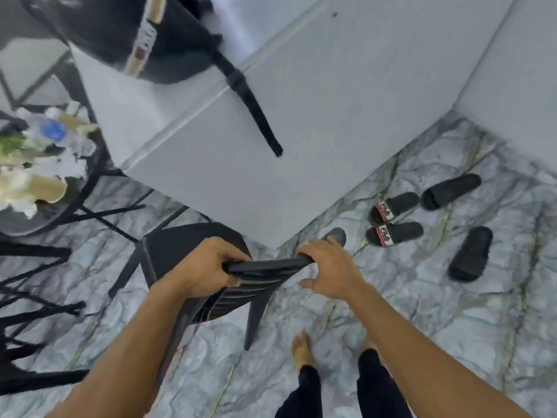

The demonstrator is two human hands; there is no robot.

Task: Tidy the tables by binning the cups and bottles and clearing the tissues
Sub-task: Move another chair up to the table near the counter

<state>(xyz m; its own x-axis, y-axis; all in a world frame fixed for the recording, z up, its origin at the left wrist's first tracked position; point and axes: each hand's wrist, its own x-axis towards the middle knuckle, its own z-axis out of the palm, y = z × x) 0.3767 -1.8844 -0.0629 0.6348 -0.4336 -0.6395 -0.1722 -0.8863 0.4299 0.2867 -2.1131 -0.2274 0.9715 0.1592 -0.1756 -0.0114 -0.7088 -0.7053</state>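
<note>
My left hand (202,267) grips the top rail of a black plastic chair (193,248) in front of me. My right hand (328,267) holds the right end of the same rail, fingers curled over it and thumb spread. At the far left a round dark glass table (60,212) carries crumpled white tissues (75,158), paper cups (48,188) lying on their sides and a clear plastic bottle with a blue cap (52,129). The picture is blurred there.
A grey wall corner (271,146) juts out just beyond the chair. Several black slides (394,233) lie on the marble floor to the right. Another black chair (126,34) stands at the top left. Black chair legs (36,309) cross the left edge. My bare feet (301,351) are below.
</note>
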